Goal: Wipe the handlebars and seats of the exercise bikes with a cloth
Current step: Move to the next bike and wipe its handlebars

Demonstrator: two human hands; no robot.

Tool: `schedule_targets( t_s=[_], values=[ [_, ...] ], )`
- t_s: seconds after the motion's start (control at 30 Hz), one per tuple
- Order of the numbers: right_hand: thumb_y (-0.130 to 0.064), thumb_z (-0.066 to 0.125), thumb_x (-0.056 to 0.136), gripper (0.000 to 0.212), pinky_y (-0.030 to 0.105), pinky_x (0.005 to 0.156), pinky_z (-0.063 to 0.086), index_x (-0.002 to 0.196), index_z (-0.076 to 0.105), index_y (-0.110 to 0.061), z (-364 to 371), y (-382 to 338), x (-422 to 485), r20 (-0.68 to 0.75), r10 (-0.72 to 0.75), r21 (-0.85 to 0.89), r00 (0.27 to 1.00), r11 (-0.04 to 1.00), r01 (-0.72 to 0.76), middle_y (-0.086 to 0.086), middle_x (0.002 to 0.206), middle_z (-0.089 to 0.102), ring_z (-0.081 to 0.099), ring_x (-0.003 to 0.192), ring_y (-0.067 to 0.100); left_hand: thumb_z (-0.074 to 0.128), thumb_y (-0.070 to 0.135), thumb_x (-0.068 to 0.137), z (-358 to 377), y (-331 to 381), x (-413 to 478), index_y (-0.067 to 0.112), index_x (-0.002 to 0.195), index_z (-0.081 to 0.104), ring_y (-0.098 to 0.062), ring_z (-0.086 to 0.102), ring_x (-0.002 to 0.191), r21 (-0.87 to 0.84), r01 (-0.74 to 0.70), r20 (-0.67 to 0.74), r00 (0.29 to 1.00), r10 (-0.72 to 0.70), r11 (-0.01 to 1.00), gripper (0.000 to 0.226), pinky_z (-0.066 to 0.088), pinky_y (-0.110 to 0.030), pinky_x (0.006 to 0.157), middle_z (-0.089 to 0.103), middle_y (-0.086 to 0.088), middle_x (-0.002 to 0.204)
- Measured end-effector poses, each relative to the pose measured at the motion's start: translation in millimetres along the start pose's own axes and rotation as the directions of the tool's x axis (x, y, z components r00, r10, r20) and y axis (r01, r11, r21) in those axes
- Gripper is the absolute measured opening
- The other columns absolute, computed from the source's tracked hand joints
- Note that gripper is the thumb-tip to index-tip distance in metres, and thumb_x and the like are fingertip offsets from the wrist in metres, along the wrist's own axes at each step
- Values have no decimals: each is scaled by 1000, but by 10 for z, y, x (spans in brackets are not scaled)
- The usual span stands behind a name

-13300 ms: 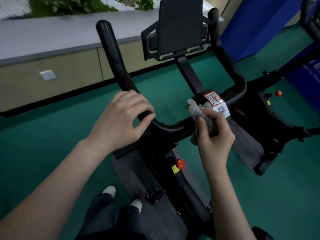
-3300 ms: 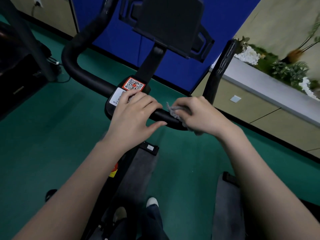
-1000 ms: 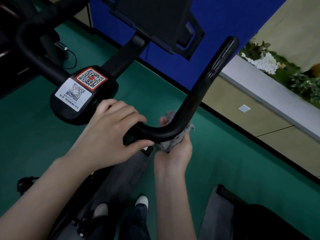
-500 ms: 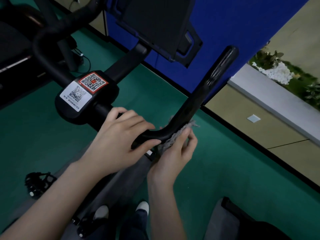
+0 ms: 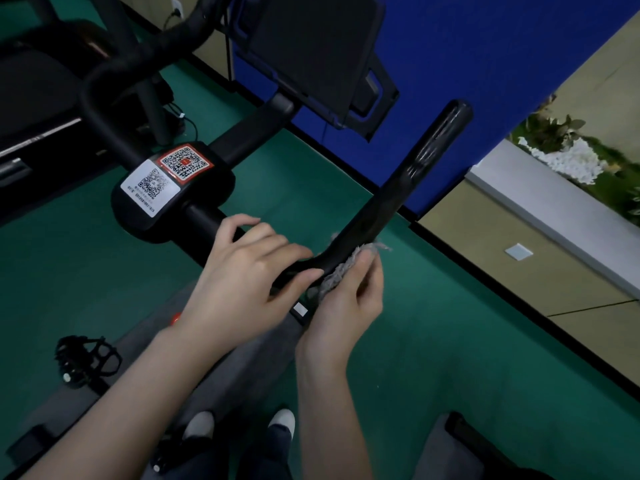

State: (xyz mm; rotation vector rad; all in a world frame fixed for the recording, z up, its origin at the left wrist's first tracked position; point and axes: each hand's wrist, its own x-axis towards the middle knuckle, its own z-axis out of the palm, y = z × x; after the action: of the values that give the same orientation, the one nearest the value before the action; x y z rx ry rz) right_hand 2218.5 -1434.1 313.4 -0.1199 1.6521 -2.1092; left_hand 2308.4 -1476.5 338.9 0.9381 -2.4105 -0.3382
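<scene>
- Cloth (image 5: 341, 271) sits in my right hand (image 5: 346, 306), whose lightly curled fingers hold it against the outer side of the handlebar (image 5: 415, 174) at its bend. I cannot see the thumb.
- A second ago that hand cupped the bend from beneath. It has since rolled round to the side and crept up a little, so I judge the wipe is starting up the rising arm.
- My left hand (image 5: 242, 282) still grips the straight bar just beside it, fingers over and thumb under, steadying the bike.
- The cloth is grey, nubbly and frayed, with a tuft peeking past the far side of the bar.
- The handlebar is a smooth, glossy black tube, round-ended and catching highlights.
- Further out are two flat code stickers (image 5: 166, 174) on the rounded hub, a flat dark screen holder (image 5: 311, 46), a matte green floor (image 5: 104, 271) and a blue panel (image 5: 485, 64).
</scene>
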Motion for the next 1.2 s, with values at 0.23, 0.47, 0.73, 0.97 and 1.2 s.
schedule_targets(
  t_s=[0.23, 0.47, 0.73, 0.97, 1.2],
  values=[
    [-5, 54, 94, 32, 40, 109, 39, 126, 58, -4, -10, -87, 273, 186, -585, -357, 789, 708, 609, 9, 135, 56, 44, 132, 19, 49, 47, 90, 2, 19, 2, 20, 93, 73, -16, 56, 74, -66, 43, -26, 999, -45, 997, 37, 29, -32, 87, 64, 10, 73],
    [-11, 56, 95, 21, 42, 115, 25, 111, 65, -2, -169, -545, 789, 900, -333, -233, 282, 180, 956, 7, 114, 65, 51, 117, 28, 48, 53, 88, -2, 28, -7, 24, 94, 74, -12, 55, 75, -124, 64, -40, 997, -69, 990, 40, 30, -32, 86, 65, 12, 74],
    [-26, 47, 99, 27, 42, 94, 41, 96, 65, -5, 171, -953, 1037, 947, 309, 88, -93, 33, 996, 8, 98, 65, 57, 100, 30, 48, 53, 89, 26, 38, -41, 25, 96, 75, -13, 55, 75, -131, 53, -81, 995, -64, 990, 39, 35, -38, 84, 64, 11, 73],
    [-38, 41, 97, 34, 37, 74, 49, 89, 64, -15, 526, -1159, 1163, 803, 590, -2, 80, -130, 991, 4, 84, 62, 60, 81, 23, 47, 52, 91, 59, 16, -43, 27, 94, 75, -13, 54, 74, -131, 47, -100, 993, -60, 990, 39, 35, -37, 83, 64, 12, 70],
    [-39, 51, 94, 28, 26, 43, 49, 73, 64, -25, 792, -1025, 997, 546, 814, -205, 197, -98, 974, 3, 59, 59, 60, 52, 15, 49, 50, 92, 59, 3, -41, 25, 94, 75, -17, 55, 73, -128, 20, -122, 992, -36, 992, 36, 32, -36, 81, 65, 8, 71]
  ],
)
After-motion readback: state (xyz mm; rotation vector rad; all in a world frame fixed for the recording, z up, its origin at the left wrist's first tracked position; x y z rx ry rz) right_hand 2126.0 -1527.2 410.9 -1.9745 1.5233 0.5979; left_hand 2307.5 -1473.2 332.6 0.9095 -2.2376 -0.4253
